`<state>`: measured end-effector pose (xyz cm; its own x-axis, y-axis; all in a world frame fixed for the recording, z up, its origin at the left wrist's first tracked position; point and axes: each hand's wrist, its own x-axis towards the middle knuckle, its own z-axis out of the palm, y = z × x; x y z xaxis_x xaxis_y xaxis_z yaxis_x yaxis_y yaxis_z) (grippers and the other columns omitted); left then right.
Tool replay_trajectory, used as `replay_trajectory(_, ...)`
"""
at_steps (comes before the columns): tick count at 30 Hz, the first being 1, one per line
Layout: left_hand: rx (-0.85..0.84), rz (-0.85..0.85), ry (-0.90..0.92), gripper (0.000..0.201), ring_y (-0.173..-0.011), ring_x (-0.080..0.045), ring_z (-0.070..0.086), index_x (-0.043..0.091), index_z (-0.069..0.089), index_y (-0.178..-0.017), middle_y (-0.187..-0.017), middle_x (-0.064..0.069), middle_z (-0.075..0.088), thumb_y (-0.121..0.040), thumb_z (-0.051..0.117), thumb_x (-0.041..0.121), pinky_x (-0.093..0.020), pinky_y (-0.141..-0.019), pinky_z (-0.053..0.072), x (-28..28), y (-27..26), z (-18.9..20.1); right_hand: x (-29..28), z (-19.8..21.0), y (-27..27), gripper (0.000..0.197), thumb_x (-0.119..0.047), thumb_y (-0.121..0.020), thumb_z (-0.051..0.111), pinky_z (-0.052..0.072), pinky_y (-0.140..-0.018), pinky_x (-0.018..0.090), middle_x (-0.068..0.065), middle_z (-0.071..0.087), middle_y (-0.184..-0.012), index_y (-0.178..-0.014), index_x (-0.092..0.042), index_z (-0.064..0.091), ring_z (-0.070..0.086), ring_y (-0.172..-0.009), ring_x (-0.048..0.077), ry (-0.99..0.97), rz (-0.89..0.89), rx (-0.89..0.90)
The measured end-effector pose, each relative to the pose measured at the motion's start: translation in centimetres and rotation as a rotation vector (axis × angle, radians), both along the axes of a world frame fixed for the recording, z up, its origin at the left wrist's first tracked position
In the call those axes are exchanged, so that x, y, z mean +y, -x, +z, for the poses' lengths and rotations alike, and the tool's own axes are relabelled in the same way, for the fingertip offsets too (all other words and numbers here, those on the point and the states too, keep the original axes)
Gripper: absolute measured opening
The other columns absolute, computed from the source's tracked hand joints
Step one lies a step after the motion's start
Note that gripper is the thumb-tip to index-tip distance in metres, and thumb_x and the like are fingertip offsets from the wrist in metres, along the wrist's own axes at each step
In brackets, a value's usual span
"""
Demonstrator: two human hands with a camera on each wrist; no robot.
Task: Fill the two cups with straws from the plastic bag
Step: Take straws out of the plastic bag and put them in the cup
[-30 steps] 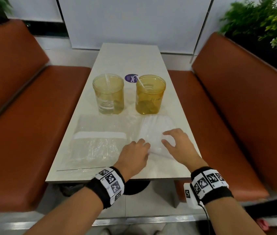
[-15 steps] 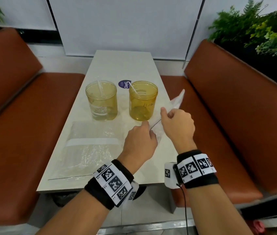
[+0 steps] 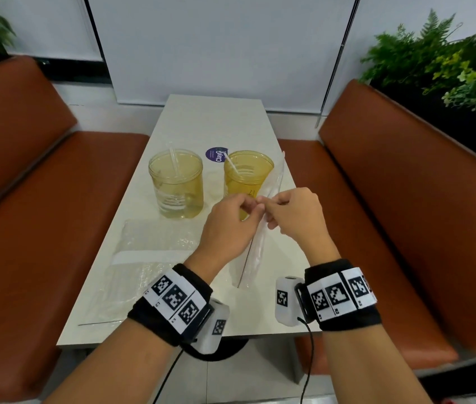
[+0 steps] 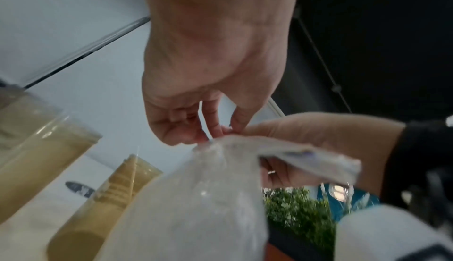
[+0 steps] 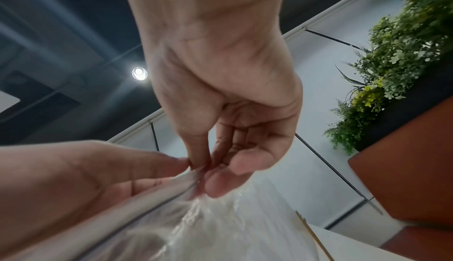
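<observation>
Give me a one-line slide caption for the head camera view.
Both hands, left hand and right hand, pinch a plastic bag of straws above the table, before two amber cups.

Near the middle of the head view, a round purple sticker (image 3: 216,154) on the table (image 3: 216,118) behind the two cups reads "ClayG", its last letters hidden by a straw. Smaller print on it, and the faint printing on the cups, is too small to read.
</observation>
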<state>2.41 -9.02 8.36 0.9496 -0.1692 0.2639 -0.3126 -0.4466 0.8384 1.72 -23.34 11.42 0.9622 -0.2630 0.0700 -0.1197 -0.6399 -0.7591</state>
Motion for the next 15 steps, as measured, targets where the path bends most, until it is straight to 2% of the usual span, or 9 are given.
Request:
replay_trajectory(2, 0.080, 0.006, 0.103, 0.016, -0.058, 0.000, 0.053, 0.021, 0.073, -0.089, -0.084, 0.010, 0.068, -0.092, 0.068, 0.036, -0.031, -0.061, 0.050, 0.1, 0.0, 0.1, 0.0, 0.0, -0.2, 0.041, -0.050, -0.088, 0.072, 0.060, -0.064, 0.032, 0.000, 0.072, -0.056, -0.065, -0.016, 0.075, 0.062, -0.048, 0.007, -0.033, -0.002, 0.000)
replay_trajectory(4, 0.126, 0.003, 0.150, 0.014, -0.063, -0.002, 0.063, 0.022, 0.078, -0.089, -0.082, 0.010, 0.072, -0.088, 0.074, 0.035, -0.041, -0.064, 0.061, 0.3, 0.1, 0.1, -0.1, -0.2, -0.5, 0.042, -0.053, -0.084, 0.075, 0.058, -0.061, 0.028, 0.000, 0.072, -0.055, -0.062, -0.017, 0.073, 0.060, -0.045, 0.004, -0.047, 0.000, -0.013)
replay_trajectory(5, 0.126, -0.002, 0.160, 0.012, -0.066, -0.005, 0.067, 0.022, 0.079, -0.089, -0.080, 0.009, 0.074, -0.087, 0.076, 0.033, -0.044, -0.066, 0.062, 0.4, 0.1, 0.0, -0.1, -0.4, -0.6, 0.043, -0.054, -0.082, 0.077, 0.056, -0.059, 0.027, -0.001, 0.071, -0.054, -0.060, -0.018, 0.071, 0.058, -0.043, 0.003, -0.055, -0.003, -0.023)
replay_trajectory(7, 0.129, -0.011, 0.187, 0.010, -0.068, -0.016, 0.073, 0.020, 0.081, -0.086, -0.075, 0.004, 0.076, -0.087, 0.076, 0.028, -0.048, -0.066, 0.063, 0.4, 0.2, -0.1, 0.0, -0.9, -0.8, 0.045, -0.053, -0.078, 0.081, 0.052, -0.054, 0.026, 0.000, 0.068, -0.051, -0.059, -0.014, 0.069, 0.055, -0.038, 0.003, -0.095, -0.017, -0.068)
replay_trajectory(9, 0.165, 0.000, 0.233, 0.013, -0.066, -0.026, 0.074, 0.016, 0.081, -0.081, -0.071, -0.004, 0.076, -0.089, 0.071, 0.019, -0.049, -0.065, 0.063, 0.2, 0.3, 0.0, 0.2, -1.5, -1.0, 0.048, -0.050, -0.075, 0.084, 0.053, -0.054, 0.028, 0.001, 0.064, -0.047, -0.061, -0.007, 0.068, 0.054, -0.039, 0.007, -0.164, -0.031, -0.129)
replay_trajectory(13, 0.276, 0.064, 0.376, 0.024, -0.058, -0.027, 0.066, -0.001, 0.075, -0.071, -0.069, -0.023, 0.070, -0.091, 0.065, 0.010, -0.051, -0.063, 0.063, -0.2, 0.2, 0.5, 0.8, -2.3, -1.1, 0.046, -0.042, -0.082, 0.082, 0.056, -0.057, 0.036, 0.006, 0.064, -0.055, -0.066, -0.003, 0.064, 0.057, -0.044, 0.010, -0.275, 0.029, -0.194)
replay_trajectory(15, 0.303, 0.086, 0.412, 0.027, -0.056, -0.028, 0.065, -0.002, 0.072, -0.067, -0.067, -0.023, 0.070, -0.091, 0.066, 0.010, -0.047, -0.061, 0.063, -0.4, 0.1, 0.8, 0.8, -2.6, -1.3, 0.043, -0.038, -0.088, 0.077, 0.054, -0.055, 0.036, 0.005, 0.062, -0.058, -0.071, -0.002, 0.062, 0.057, -0.045, 0.007, -0.264, 0.085, -0.201)
